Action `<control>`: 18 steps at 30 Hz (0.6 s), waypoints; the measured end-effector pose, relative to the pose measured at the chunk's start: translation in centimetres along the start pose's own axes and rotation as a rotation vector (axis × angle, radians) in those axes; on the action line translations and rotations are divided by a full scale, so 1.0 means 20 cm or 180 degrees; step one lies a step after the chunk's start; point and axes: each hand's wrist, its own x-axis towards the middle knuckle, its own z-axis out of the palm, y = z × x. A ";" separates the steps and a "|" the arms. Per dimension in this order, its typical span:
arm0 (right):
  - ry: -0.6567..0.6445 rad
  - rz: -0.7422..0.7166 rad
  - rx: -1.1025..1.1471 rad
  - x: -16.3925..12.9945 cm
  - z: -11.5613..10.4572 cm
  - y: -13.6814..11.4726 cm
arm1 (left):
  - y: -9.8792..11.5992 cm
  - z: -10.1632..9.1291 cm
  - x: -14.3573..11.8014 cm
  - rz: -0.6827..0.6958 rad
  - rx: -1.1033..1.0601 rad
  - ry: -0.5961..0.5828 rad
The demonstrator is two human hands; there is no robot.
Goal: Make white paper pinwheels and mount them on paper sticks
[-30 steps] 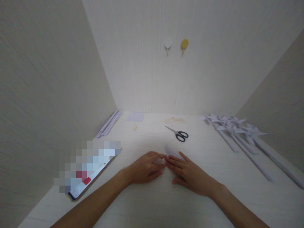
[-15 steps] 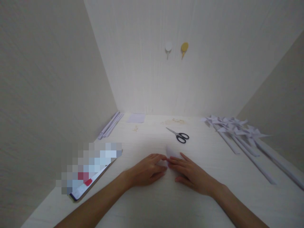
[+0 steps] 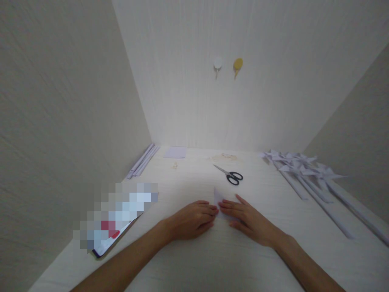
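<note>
seemingly pressing a crease: left hand [image 3: 192, 221], fingers bunched, by the paper [image 3: 217, 196], pinch or not unclear; right hand [image 3: 251, 222] spread flat over it on the tabletop [image 3: 182, 263]. next probably calls for aligned edges. scissors [image 3: 227, 173] beyond.

No text can be read; no numbers either.

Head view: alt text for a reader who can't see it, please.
A bare right hand lies on a small pointed white paper piece on a white table, the left hand close beside it. Black-handled metal scissors lie beyond; white paper pinwheels right, white paper rolls and a pixelated phone left.
</note>
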 end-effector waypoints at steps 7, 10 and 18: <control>-0.0006 0.0057 0.0068 0.01 -0.01 -0.02 | 0.03 -0.01 0.01 -0.0023 0.0234 -0.0234; -0.0009 0.0113 0.0112 0.01 -0.01 -0.03 | 0.03 0.00 0.02 -0.0085 0.0314 -0.0294; 0.0085 0.0260 0.0089 0.05 0.01 -0.01 | 0.03 -0.01 0.04 -0.0031 0.0038 -0.0287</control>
